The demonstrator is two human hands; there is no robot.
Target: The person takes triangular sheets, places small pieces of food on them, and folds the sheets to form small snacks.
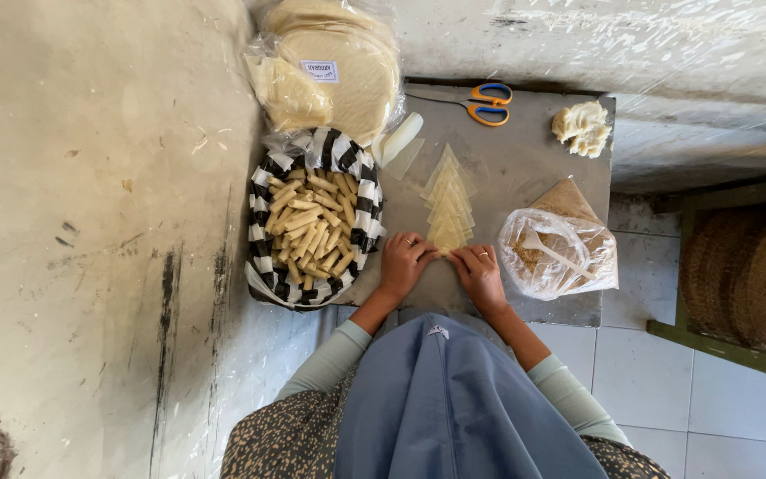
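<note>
My left hand and my right hand meet at the near end of a row of thin, pale triangular pastry wrappers laid overlapping on a small grey table. Both hands' fingertips pinch the nearest wrapper between them, rolling or folding it. A ring shows on each hand. Left of my left hand stands a basket lined with a black-and-white striped bag, filled with several rolled pastry sticks.
A clear bag of brown filling with a white spoon lies right of my right hand. Farther back are orange-handled scissors, a crumpled lump of dough, and bagged round wrappers. A woven basket stands at the right.
</note>
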